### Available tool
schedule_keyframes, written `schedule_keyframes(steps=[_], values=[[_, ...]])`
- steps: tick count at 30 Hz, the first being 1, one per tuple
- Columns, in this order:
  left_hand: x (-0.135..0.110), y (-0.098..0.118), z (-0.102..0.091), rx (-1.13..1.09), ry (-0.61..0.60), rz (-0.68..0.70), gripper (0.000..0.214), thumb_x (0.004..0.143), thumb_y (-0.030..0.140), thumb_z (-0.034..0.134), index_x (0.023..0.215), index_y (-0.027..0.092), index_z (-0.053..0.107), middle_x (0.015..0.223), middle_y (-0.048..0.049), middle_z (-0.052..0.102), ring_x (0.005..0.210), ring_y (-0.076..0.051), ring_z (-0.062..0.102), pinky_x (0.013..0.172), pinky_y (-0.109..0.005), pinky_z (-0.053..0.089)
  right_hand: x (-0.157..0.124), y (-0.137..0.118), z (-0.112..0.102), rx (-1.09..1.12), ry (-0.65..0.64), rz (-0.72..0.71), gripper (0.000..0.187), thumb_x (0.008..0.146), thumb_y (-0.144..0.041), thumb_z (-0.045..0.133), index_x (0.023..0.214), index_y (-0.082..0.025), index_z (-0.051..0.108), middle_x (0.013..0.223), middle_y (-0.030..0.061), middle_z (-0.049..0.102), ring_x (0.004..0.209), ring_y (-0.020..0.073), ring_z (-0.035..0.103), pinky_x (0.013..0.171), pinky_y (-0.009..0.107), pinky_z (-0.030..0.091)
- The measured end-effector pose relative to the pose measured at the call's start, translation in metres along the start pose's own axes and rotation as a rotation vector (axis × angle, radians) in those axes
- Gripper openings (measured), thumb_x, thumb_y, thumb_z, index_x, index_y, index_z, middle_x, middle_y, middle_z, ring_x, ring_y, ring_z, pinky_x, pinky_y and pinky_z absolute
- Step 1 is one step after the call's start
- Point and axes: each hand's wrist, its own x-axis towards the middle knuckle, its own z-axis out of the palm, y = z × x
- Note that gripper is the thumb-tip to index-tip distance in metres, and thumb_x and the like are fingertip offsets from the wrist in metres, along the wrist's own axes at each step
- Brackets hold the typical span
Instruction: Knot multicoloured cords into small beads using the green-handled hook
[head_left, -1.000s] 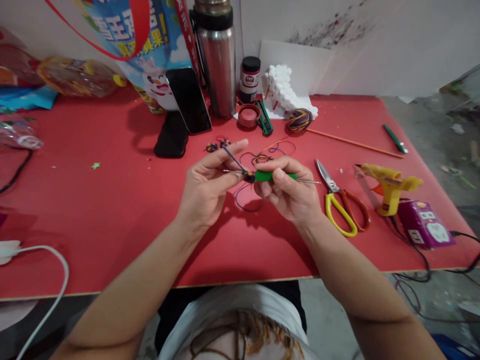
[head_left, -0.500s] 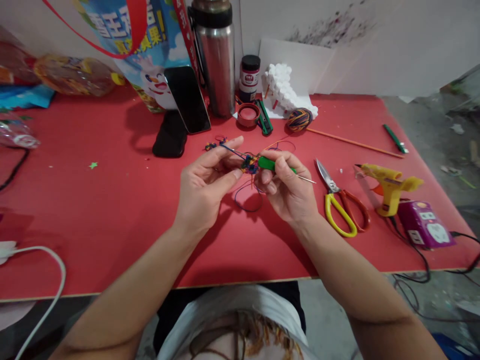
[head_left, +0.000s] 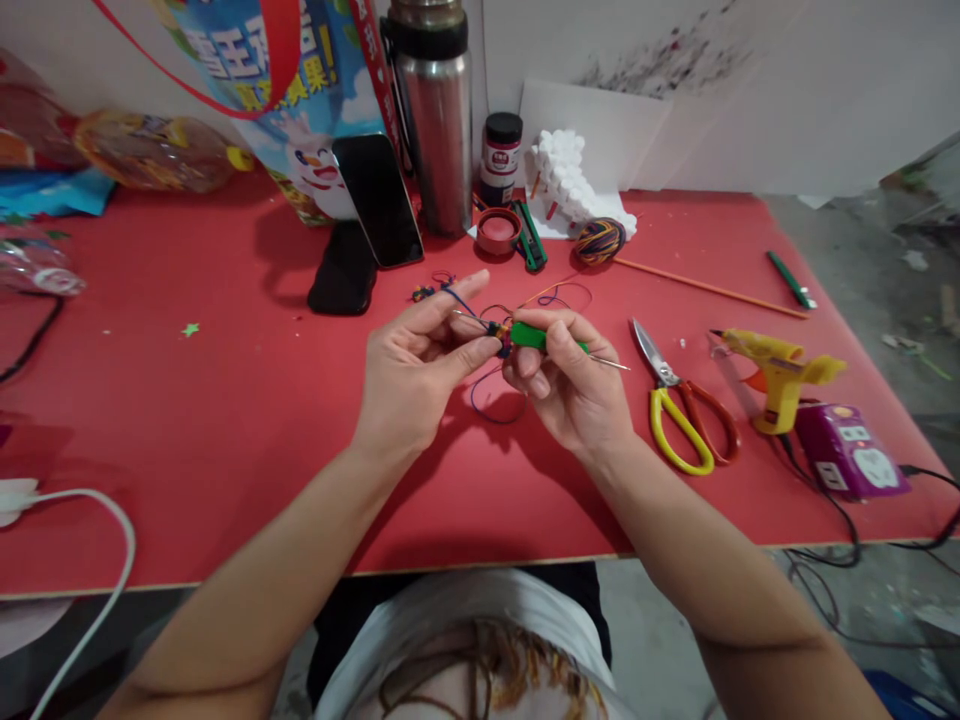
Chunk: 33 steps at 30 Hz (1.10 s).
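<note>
Pinching multicoloured yarnwork point(head_left: 500, 338), the left hand point(head_left: 416, 370) faces the right hand point(head_left: 574, 375), closed on a green-handled tool point(head_left: 527, 335), in from the worktop's point(head_left: 225, 430) front edge.

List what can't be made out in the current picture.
All in the head view:
Yarn piece: partly covered by the left hand; stitches too small.
Tool: handle partly covered by the right hand; tip shape too small to tell.
Flask: top cut off by the upper edge.
Bag: likewise.
Jar: label too small to read.
</note>
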Motion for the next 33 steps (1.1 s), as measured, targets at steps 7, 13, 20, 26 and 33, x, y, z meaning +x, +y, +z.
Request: schedule_keyframes(steps=[7, 13, 20, 26, 33], values=[[-0.006, -0.002, 0.004, -0.032, 0.059, -0.010, 0.049, 0.078, 0.012, 0.095, 0.121, 0.035, 0.086, 0.084, 0.0038, 0.071, 0.081, -0.011, 0.067, 0.081, -0.024, 0.062, -0.003, 0.001, 0.004, -0.171, 0.042, -0.106, 0.020, 0.098, -0.043, 0.079, 0.107, -0.025, 0.082, 0.072, -0.0029, 0.072, 0.054, 0.0091, 0.054, 0.057, 0.027, 0.047], [-0.007, -0.006, 0.012, -0.081, 0.113, -0.047, 0.051, 0.078, 0.012, 0.095, 0.123, 0.034, 0.086, 0.078, 0.0058, 0.069, 0.072, -0.007, 0.061, 0.073, -0.019, 0.058, -0.016, 0.007, 0.006, -0.543, 0.087, -0.340, 0.018, 0.106, -0.033, 0.070, 0.120, -0.031, 0.081, 0.085, -0.0006, 0.074, 0.069, 0.0134, 0.065, 0.066, 0.031, 0.054], [0.003, -0.005, 0.002, -0.179, -0.024, -0.125, 0.038, 0.073, 0.022, 0.101, 0.107, 0.029, 0.087, 0.081, 0.0041, 0.069, 0.075, -0.007, 0.065, 0.081, -0.023, 0.060, -0.019, 0.012, 0.005, -0.660, 0.078, -0.459, 0.022, 0.104, -0.038, 0.072, 0.123, -0.032, 0.081, 0.101, 0.0040, 0.079, 0.082, 0.0182, 0.069, 0.082, 0.039, 0.059], [0.009, 0.005, -0.008, -0.157, -0.038, -0.156, 0.046, 0.067, 0.017, 0.102, 0.109, 0.028, 0.089, 0.078, 0.0029, 0.069, 0.072, -0.011, 0.064, 0.079, -0.028, 0.061, -0.011, 0.006, 0.005, -0.316, 0.044, -0.228, 0.017, 0.104, -0.041, 0.072, 0.113, -0.031, 0.082, 0.079, -0.0008, 0.070, 0.065, 0.0131, 0.056, 0.061, 0.030, 0.045], [0.010, 0.016, -0.010, -0.138, -0.032, -0.130, 0.048, 0.066, 0.015, 0.101, 0.111, 0.027, 0.089, 0.079, 0.0020, 0.069, 0.073, -0.011, 0.065, 0.080, -0.028, 0.062, -0.011, 0.000, 0.005, -0.335, 0.086, -0.234, 0.017, 0.101, -0.044, 0.077, 0.109, -0.031, 0.084, 0.075, -0.0008, 0.068, 0.066, 0.0142, 0.056, 0.062, 0.032, 0.046]])
